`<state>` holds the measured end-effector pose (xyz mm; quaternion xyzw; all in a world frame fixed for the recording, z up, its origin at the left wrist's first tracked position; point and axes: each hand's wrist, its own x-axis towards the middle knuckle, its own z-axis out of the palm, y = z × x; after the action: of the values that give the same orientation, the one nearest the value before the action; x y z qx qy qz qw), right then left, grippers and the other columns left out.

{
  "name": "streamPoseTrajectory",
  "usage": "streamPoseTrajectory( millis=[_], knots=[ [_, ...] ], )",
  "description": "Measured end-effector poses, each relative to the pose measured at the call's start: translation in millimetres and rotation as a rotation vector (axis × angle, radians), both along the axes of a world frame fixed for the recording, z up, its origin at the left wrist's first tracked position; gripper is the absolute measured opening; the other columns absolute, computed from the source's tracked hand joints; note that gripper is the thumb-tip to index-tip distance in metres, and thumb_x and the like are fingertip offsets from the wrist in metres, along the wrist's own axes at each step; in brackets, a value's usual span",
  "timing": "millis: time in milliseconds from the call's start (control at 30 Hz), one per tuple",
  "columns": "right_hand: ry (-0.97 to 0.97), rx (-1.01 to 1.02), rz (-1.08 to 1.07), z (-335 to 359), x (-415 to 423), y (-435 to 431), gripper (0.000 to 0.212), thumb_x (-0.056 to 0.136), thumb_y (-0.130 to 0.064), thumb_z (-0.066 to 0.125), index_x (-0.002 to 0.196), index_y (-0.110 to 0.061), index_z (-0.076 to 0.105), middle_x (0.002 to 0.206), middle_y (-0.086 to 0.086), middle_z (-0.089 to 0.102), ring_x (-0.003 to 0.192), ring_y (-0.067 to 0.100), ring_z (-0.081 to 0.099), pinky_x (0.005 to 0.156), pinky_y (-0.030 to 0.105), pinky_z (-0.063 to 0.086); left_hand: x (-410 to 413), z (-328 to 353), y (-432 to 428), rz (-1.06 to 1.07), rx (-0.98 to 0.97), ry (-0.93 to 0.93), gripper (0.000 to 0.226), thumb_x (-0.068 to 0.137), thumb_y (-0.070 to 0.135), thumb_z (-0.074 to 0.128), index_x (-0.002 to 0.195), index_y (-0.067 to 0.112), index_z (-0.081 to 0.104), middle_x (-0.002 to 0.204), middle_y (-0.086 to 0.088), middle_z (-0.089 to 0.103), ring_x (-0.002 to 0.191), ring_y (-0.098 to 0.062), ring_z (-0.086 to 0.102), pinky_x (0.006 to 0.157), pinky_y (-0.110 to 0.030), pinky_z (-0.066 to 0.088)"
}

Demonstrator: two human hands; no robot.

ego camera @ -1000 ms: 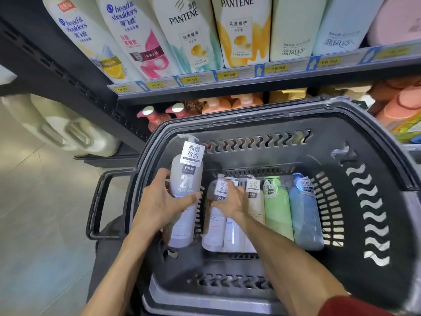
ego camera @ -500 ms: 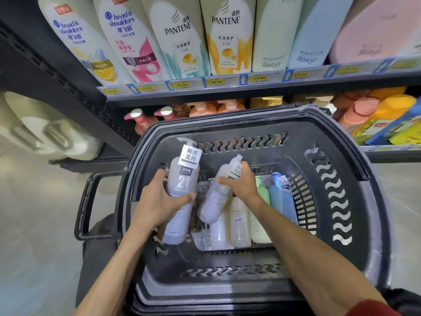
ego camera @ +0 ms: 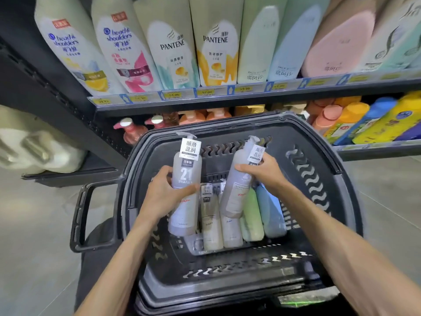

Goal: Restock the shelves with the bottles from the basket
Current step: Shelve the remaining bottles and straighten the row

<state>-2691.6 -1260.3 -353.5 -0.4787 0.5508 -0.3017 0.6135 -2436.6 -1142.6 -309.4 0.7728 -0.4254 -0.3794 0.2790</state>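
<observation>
**Two bottles up, four left**

The right hand (ego camera: 264, 172) has lifted its grey bottle (ego camera: 239, 185) higher than before; the left hand (ego camera: 164, 195) grips another grey bottle (ego camera: 185, 190) (pump on top); four bottles lie in the basket (ego camera: 341, 190).

basket (ego camera: 337, 179) looks like matt black plastic, pretty scuffed. grey pump bottle (ego camera: 185, 201) is frosted see-through plastic with a white paper tag. shelf bottles (ego camera: 216, 42) glossy plastic.
</observation>
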Motion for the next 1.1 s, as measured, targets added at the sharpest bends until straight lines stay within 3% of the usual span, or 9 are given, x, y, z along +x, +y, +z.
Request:
streamPoseTrajectory(
  millis=[200, 333, 467, 533, 633, 733, 867, 1000, 1100],
  knots=[
    [0.036, -0.028, 0.04, 69.1, 7.8, 3.3, 0.036, 0.072, -0.01, 0.087, 0.102, -0.013, 0.068, 0.094, 0.004, 0.077, 0.085, 0.02, 0.072, 0.07, 0.033, 0.059, 2.3, 33.1, -5.2, -0.009, 0.004, 0.082, 0.053, 0.063, 0.043, 0.092, 0.101, 0.031, 0.058, 0.093, 0.007, 0.073, 0.076, 0.001, 0.069, 0.065, -0.025, 0.053],
    [0.054, -0.039, 0.072, 138.2, 16.7, 12.0, 0.031, 0.074, -0.012, 0.085, 0.098, -0.016, 0.067, 0.088, -0.002, 0.077, 0.078, 0.009, 0.073, 0.061, 0.019, 0.055, 5.4, 85.9, -5.1, -0.003, 0.018, 0.11, 0.057, 0.059, 0.046, 0.092, 0.102, 0.031, 0.057, 0.092, 0.01, 0.072, 0.074, 0.005, 0.067, 0.06, -0.016, 0.048],
    [0.088, -0.03, 0.02, 214.9, 22.0, 21.8, 0.032, 0.074, -0.006, 0.085, 0.1, -0.014, 0.069, 0.092, 0.001, 0.077, 0.083, 0.016, 0.074, 0.067, 0.025, 0.059, 13.6, 160.9, -1.0, 0.013, -0.045, 0.119, 0.066, 0.055, 0.053, 0.087, 0.111, 0.03, 0.059, 0.092, 0.017, 0.072, 0.079, 0.006, 0.067, 0.059, -0.01, 0.048],
    [0.118, -0.014, -0.023, 256.4, 29.4, 24.4, 0.038, 0.069, -0.003, 0.086, 0.099, -0.015, 0.066, 0.085, -0.002, 0.075, 0.073, 0.009, 0.071, 0.058, 0.024, 0.054, 19.6, 202.7, 1.6, 0.024, -0.083, 0.132, 0.062, 0.054, 0.054, 0.085, 0.107, 0.036, 0.058, 0.096, 0.026, 0.07, 0.083, 0.006, 0.067, 0.061, -0.01, 0.05],
    [0.156, -0.04, -0.061, 315.2, 43.1, 25.7, 0.048, 0.064, 0.004, 0.085, 0.093, -0.025, 0.06, 0.072, -0.01, 0.069, 0.054, -0.006, 0.061, 0.046, 0.016, 0.047, 30.2, 261.1, 2.9, 0.064, -0.083, 0.175, 0.062, 0.056, 0.047, 0.088, 0.109, 0.035, 0.059, 0.099, 0.017, 0.072, 0.088, -0.005, 0.071, 0.073, -0.033, 0.061],
    [0.138, -0.078, -0.074, 374.6, 56.0, 28.8, 0.046, 0.067, 0.005, 0.083, 0.089, -0.028, 0.062, 0.068, -0.017, 0.071, 0.056, -0.009, 0.062, 0.047, 0.011, 0.046, 38.8, 320.3, 3.1, 0.081, -0.098, 0.208, 0.062, 0.059, 0.038, 0.09, 0.112, 0.031, 0.06, 0.105, 0.009, 0.073, 0.093, -0.014, 0.072, 0.078, -0.049, 0.062],
    [0.111, -0.118, -0.04, 459.7, 73.6, 34.9, 0.037, 0.069, 0.001, 0.084, 0.085, -0.026, 0.066, 0.071, -0.02, 0.072, 0.059, -0.008, 0.063, 0.053, 0.013, 0.05, 44.9, 401.6, 4.0, 0.107, -0.125, 0.222, 0.055, 0.059, 0.033, 0.088, 0.106, 0.029, 0.06, 0.099, 0.007, 0.073, 0.089, -0.013, 0.072, 0.075, -0.042, 0.062],
    [0.059, -0.125, -0.023, 538.3, 82.9, 39.7, 0.038, 0.068, -0.003, 0.086, 0.092, -0.025, 0.068, 0.074, -0.014, 0.074, 0.06, -0.006, 0.064, 0.048, 0.015, 0.05, 46.7, 481.2, 3.5, 0.091, -0.171, 0.243, 0.056, 0.057, 0.034, 0.085, 0.105, 0.029, 0.058, 0.089, 0.013, 0.073, 0.079, -0.005, 0.071, 0.057, -0.018, 0.054],
    [0.025, -0.184, -0.035, 589.9, 81.8, 41.7, 0.04, 0.068, -0.004, 0.087, 0.095, -0.025, 0.067, 0.078, -0.015, 0.075, 0.066, -0.006, 0.067, 0.054, 0.012, 0.049, 47.3, 532.9, 4.9, 0.097, -0.192, 0.248, 0.058, 0.056, 0.035, 0.084, 0.106, 0.028, 0.057, 0.089, 0.009, 0.073, 0.08, -0.009, 0.071, 0.062, -0.028, 0.058]
  ],
)
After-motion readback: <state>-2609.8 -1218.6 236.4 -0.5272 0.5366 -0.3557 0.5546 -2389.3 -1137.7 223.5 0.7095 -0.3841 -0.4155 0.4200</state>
